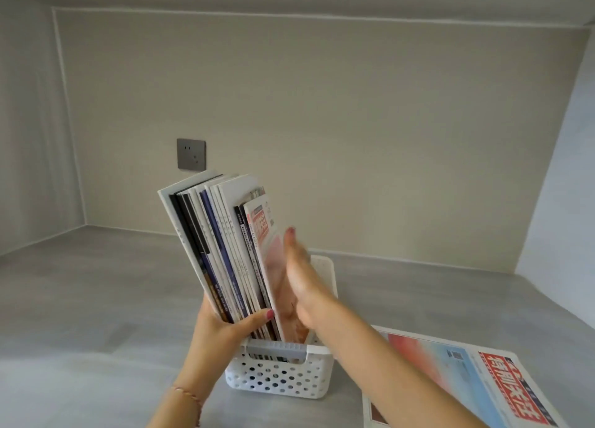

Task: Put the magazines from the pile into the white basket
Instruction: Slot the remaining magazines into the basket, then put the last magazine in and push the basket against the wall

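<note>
Head view: upright glossy paper magazines (222,250) stand in the white perforated plastic basket (277,379) at 6 o'clock. The left hand (222,328) grips them; the right hand (301,279) presses flat, fingers straight. Remaining pile (467,382) lies at 4 o'clock.

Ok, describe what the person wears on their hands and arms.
Both forearms are bare, with no sleeves in view. The left hand has a thin reddish cord bracelet at its wrist. The nails on both hands are painted pinkish red. The right hand shows no jewellery.
</note>
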